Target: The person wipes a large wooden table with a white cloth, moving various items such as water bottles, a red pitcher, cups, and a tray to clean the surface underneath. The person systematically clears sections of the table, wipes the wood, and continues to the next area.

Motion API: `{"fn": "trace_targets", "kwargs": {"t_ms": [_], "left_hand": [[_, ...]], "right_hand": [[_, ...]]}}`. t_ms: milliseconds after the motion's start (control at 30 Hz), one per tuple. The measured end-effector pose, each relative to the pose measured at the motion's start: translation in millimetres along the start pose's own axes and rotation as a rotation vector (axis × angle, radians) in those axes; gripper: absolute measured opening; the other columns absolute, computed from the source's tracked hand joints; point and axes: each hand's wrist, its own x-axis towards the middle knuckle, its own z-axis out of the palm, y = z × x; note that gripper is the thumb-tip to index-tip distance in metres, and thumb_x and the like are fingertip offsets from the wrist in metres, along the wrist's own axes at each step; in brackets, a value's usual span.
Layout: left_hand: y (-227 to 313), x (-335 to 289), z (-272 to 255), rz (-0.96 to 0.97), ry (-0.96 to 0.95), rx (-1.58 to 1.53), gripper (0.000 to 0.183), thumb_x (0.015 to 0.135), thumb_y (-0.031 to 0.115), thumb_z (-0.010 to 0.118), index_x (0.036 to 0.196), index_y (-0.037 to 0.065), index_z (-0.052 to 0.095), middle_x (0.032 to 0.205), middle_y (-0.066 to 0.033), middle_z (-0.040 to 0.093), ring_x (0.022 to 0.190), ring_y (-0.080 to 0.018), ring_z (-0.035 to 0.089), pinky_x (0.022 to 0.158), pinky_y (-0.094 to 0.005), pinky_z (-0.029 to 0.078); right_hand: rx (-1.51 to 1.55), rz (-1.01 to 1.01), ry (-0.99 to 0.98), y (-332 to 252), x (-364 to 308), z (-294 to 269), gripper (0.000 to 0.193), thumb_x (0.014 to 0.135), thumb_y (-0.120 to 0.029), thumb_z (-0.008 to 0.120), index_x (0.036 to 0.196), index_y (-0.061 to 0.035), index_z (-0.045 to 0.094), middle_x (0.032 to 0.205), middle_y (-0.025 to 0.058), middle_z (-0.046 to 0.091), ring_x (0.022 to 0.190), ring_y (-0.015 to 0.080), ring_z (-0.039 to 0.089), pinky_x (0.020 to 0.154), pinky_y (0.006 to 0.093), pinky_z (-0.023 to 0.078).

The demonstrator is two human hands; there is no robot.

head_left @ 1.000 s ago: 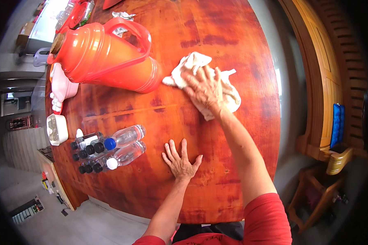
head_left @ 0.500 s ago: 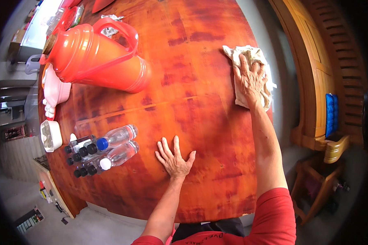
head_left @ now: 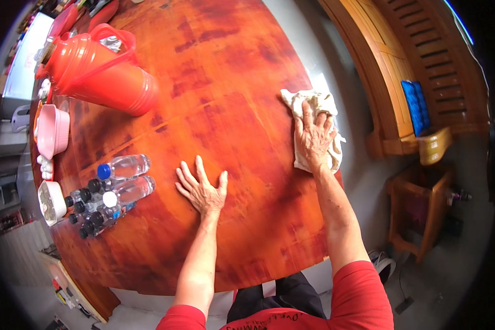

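Observation:
My right hand (head_left: 315,138) lies on a crumpled cream cloth (head_left: 320,108) at the right edge of the reddish wooden table (head_left: 242,115). Its fingers are spread and press the cloth flat; part of the cloth hangs at the table's edge. Palm down on the bare wood, my left hand (head_left: 204,190) rests with fingers apart and nothing in it. To its left stand several clear plastic bottles, one with a blue cap (head_left: 127,166) and one with a white cap (head_left: 131,191), beside others with black caps (head_left: 93,220).
A large red thermos flask (head_left: 96,74) stands at the far left. Near it are a pink basket (head_left: 54,130) and a white container (head_left: 51,202) along the table's left edge. Right of the table is a wooden bench (head_left: 379,71) with a blue cushion (head_left: 416,108), and a wooden stool (head_left: 418,209).
My view has shifted, so the table's things appear further left. The right hand and cloth have come a little nearer along the right edge. The left hand stays flat on the table.

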Motion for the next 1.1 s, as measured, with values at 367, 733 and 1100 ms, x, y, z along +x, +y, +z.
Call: {"fn": "trace_targets", "kwargs": {"t_ms": [367,733,1100], "left_hand": [[-27,-41,-1,0.264,-0.102,-0.046,0.09,0.083,0.063,0.06,0.153,0.022,0.022,0.155,-0.0217,0.015,0.143,-0.0425,0.013,0.11,-0.0646,0.014],[0,-144,-26,0.281,-0.456,-0.026,0.114,0.074,0.071,0.063,0.155,0.02,0.002,0.157,-0.0272,-0.003,0.143,-0.0498,-0.001,0.107,-0.0705,0.006],[47,-144,-28,0.034,-0.566,-0.103,0.116,0.073,0.071,0.064,0.155,0.02,-0.002,0.154,-0.0314,-0.012,0.141,-0.0524,-0.013,0.105,-0.0719,-0.004]], "right_hand": [[0.054,0.048,0.031,57,-165,-25,0.051,0.091,-0.047,0.053,0.14,-0.0321,0.047,0.141,0.0134,0.045,0.131,0.0394,0.033,0.106,0.0637,0.02],[0.115,-0.025,-0.056,90,-352,-52,0.055,0.085,-0.046,0.059,0.138,-0.0349,0.049,0.128,0.0109,0.045,0.125,0.0364,0.034,0.11,0.0607,0.018],[0.16,-0.47,-0.118,141,-241,-54,0.05,0.084,-0.046,0.058,0.133,-0.0358,0.053,0.106,0.0077,0.055,0.123,0.0326,0.041,0.112,0.0563,0.017]]}}
